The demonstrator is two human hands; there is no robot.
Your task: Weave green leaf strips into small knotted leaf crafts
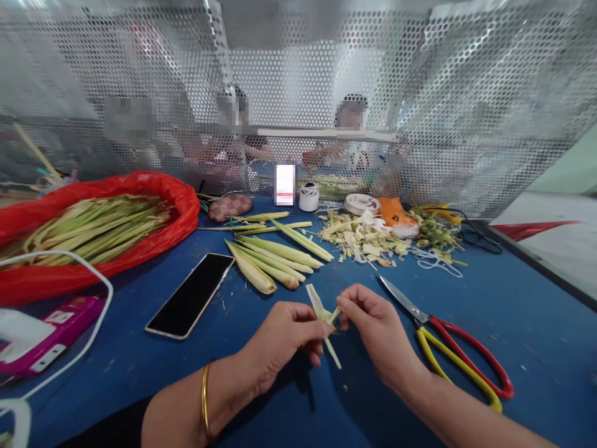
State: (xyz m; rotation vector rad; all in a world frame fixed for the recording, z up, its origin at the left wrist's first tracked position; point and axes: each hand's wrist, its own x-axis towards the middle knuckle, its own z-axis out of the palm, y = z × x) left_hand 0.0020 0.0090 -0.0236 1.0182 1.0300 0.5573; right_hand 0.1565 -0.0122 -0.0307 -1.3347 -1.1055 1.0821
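Pinches a pale-green leaf strip [316,301] in the fingers of left hand [290,330] and right hand [370,314], over the surface [140,373] toward its near edge, with scissors [422,317] closer to the right edge.

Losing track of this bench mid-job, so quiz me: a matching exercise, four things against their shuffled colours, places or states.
Things:
1. scissors
2. phone
3. plastic bag
4. pale leaf strip

Descriptions:
A. pinched by both the left hand and the right hand
B. one red handle, one yellow
C. around a heap of long leaves
D. lying flat, screen dark

Pairs: 1-B, 2-D, 3-C, 4-A
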